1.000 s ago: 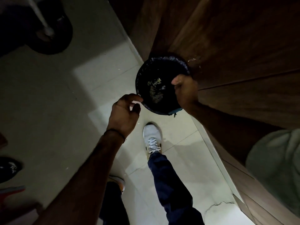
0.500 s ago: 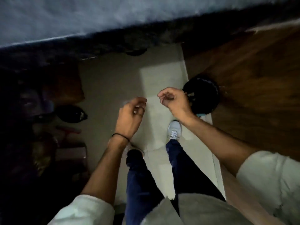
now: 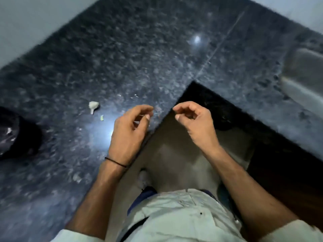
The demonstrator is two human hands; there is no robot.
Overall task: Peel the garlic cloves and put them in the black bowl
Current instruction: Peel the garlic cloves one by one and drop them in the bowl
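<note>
At the table's (image 3: 139,49) inner corner I find my left hand (image 3: 128,132) curled, contents I cannot tell, and my right hand (image 3: 195,124) slack, empty. Garlic clove (image 3: 93,106) and black bowl (image 3: 10,135) lie leftward, sink (image 3: 304,67) rightward.

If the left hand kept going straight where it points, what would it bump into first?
Probably nothing: the left hand points away across the dark countertop, and that line looks free as far as the picture shows. The garlic piece lies off to its left. Depth is unclear.
</note>
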